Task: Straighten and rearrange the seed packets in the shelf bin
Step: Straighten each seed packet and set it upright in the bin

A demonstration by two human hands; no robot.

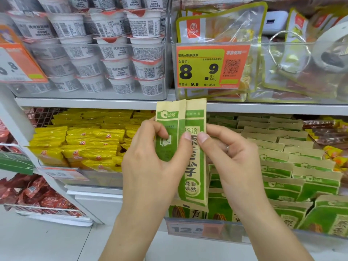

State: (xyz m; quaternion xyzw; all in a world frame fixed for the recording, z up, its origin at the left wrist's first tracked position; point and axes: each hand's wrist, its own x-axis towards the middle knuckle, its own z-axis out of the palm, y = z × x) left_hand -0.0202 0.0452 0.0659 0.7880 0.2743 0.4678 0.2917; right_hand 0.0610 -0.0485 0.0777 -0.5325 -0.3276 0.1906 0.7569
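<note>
Two green-and-tan seed packets are held upright in front of the shelf, side by side and overlapping. My left hand point(156, 162) pinches the left packet point(167, 117), which shows its back. My right hand point(231, 162) grips the right packet point(194, 178), which shows its printed front, with my thumb on its face. Below and to the right, the clear shelf bin point(273, 236) holds several rows of the same seed packets point(293, 172), some leaning and uneven near the front.
A bin of yellow snack packets point(84, 142) sits to the left. Red packets point(37, 196) fill a lower rack at far left. Above are stacked white cups point(105, 53) and a clear bin with an orange price tag point(211, 66). A price label point(188, 229) hangs on the bin's front.
</note>
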